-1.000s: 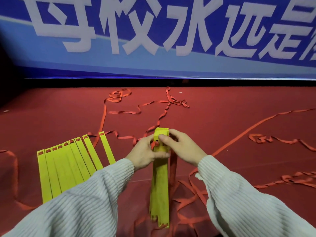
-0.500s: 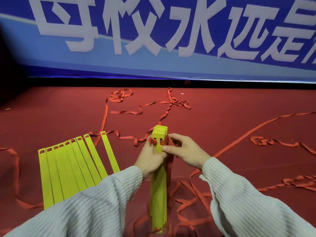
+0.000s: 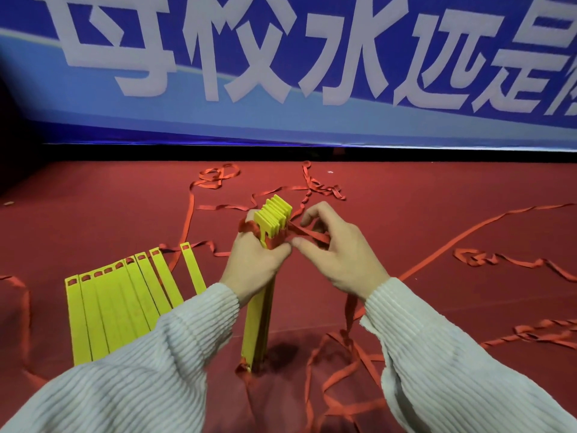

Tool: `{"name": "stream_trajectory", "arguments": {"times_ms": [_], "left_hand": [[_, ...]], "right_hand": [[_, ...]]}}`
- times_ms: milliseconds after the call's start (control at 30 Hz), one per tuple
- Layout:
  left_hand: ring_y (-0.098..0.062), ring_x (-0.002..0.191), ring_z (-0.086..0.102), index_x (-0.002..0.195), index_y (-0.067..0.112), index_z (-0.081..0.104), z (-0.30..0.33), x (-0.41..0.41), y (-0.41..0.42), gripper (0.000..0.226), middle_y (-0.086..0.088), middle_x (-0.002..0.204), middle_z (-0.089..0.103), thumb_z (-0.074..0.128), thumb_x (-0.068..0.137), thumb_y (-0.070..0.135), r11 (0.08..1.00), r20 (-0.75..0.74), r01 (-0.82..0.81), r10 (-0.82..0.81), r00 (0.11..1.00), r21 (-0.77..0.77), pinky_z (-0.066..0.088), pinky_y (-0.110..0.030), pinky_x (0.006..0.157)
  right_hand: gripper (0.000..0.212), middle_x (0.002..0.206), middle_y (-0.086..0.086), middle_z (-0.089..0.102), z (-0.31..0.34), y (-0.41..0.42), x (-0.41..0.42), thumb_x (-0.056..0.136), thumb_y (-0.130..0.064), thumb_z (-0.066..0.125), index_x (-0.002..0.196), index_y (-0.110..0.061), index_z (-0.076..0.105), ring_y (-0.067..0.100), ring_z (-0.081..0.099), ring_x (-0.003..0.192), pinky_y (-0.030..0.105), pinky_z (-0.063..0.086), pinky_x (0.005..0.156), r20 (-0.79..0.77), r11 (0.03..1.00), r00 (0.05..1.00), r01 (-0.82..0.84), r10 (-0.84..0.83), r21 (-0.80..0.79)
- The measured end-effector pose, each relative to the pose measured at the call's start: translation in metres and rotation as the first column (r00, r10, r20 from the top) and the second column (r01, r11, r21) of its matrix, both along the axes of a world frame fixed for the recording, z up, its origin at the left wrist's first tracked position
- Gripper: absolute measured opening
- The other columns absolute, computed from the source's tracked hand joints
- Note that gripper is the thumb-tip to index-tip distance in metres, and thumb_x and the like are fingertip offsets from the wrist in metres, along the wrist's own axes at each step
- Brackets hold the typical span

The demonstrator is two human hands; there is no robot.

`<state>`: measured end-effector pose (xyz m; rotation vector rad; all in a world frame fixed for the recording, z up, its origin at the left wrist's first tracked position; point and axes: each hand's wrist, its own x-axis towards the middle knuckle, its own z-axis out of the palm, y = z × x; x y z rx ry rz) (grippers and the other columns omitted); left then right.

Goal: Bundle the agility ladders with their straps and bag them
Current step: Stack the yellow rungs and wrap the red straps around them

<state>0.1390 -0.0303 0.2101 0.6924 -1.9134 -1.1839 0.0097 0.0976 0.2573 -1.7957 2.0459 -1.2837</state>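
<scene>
The left hand (image 3: 256,260) clamps the upright yellow rung stack (image 3: 265,276) while the right hand (image 3: 337,254) pinches the red strap (image 3: 307,234); the wrap should stay taut and flat near the top; the left fingers' grip should not slacken.

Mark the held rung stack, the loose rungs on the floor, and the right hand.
held rung stack (image 3: 274,215), head view, top end.
loose rungs (image 3: 112,307), head view, middle of spread.
right hand (image 3: 340,257), head view, back of hand.
</scene>
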Motion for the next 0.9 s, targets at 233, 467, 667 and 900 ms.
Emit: {"name": "stream_trajectory", "arguments": {"times_ms": [233,467,667,900], "left_hand": [[-0.007,0.054,0.039,0.078,0.006,0.063,0.002,0.005,0.006,0.015,0.007,0.059,0.048,0.075,0.086,0.004,0.987,0.043,0.158,-0.159,0.986,0.017,0.035,-0.021,0.053],[-0.016,0.094,0.073,0.106,0.019,0.075,-0.031,0.011,0.009,0.028,-0.001,0.096,0.079,0.082,0.08,0.028,0.963,0.18,0.225,-0.25,0.951,0.148,0.059,-0.045,0.09],[-0.009,0.062,0.05,0.074,0.012,0.067,-0.032,0.008,0.007,0.009,-0.002,0.061,0.059,0.072,0.081,0.013,0.949,0.208,0.28,-0.306,0.929,0.147,0.05,-0.042,0.055],[0.002,0.046,0.035,0.059,0.023,0.044,-0.032,0.005,0.003,0.041,0.017,0.047,0.042,0.064,0.081,-0.006,0.936,0.177,0.275,-0.316,0.932,0.22,0.029,-0.015,0.048]], "right_hand": [[0.042,0.089,-0.005,0.066,0.009,-0.001,-0.01,0.095,-0.042,0.069,0.135,-0.05,0.058,0.016,0.06,0.073,0.035,0.051,0.074,0.064,0.996,0.994,-0.082,0.084,-0.023],[0.049,0.073,-0.029,0.063,-0.038,-0.01,0.006,0.099,-0.053,0.056,0.147,-0.046,0.05,-0.002,0.056,0.062,0.017,0.04,0.064,-0.031,0.977,0.999,-0.003,0.01,0.211],[0.066,0.092,-0.01,0.067,-0.033,-0.009,0.007,0.092,-0.07,0.054,0.152,-0.058,0.03,0.005,0.056,0.068,0.038,0.049,0.073,-0.232,0.96,0.972,0.042,0.024,0.277],[0.061,0.159,-0.018,0.041,-0.037,-0.013,0.018,0.095,-0.073,0.039,0.151,-0.051,0.036,0.02,0.058,0.131,0.045,0.051,0.1,-0.343,0.967,0.939,0.103,-0.018,0.231]]}}
